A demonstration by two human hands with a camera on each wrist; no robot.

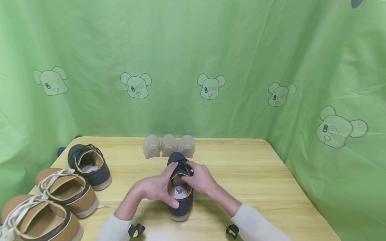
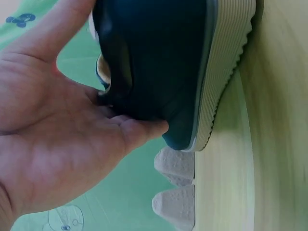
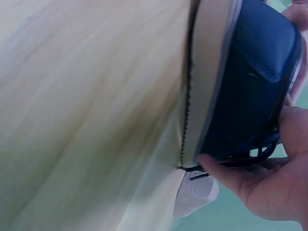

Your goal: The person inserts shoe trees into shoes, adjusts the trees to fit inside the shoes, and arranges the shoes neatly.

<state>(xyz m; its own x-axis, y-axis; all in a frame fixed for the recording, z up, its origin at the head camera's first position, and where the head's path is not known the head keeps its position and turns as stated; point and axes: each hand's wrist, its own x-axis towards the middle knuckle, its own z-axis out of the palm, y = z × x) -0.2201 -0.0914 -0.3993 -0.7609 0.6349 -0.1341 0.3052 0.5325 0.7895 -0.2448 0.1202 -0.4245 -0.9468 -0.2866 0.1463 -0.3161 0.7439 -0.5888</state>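
- a wooden table (image 1: 256,180) with rounded far corners
- three grey molded pieces (image 1: 169,145) in a row by its far edge
- a dark blue shoe (image 1: 182,207) near the middle, toe toward them
- on the left, another blue shoe (image 1: 101,175) and two brown shoes (image 1: 84,202) with white laces

You have your left hand (image 2: 62,120), palm bared to its wrist camera, against a dark navy-blue shoe (image 2: 163,57) with a thick, ribbed cream sole (image 2: 228,57). One of your fingertips touches the shoe's side near its end; your thumb's tip is out of view. A tan inner edge shows at the opening. The sole faces the pale yellow wood-grain tabletop (image 2: 281,159). Past the shoe, by the tabletop's edge, you see two rough grey round-topped forms (image 2: 174,207) before a green fabric curtain (image 2: 125,187) printed with an outlined animal face (image 2: 66,221).
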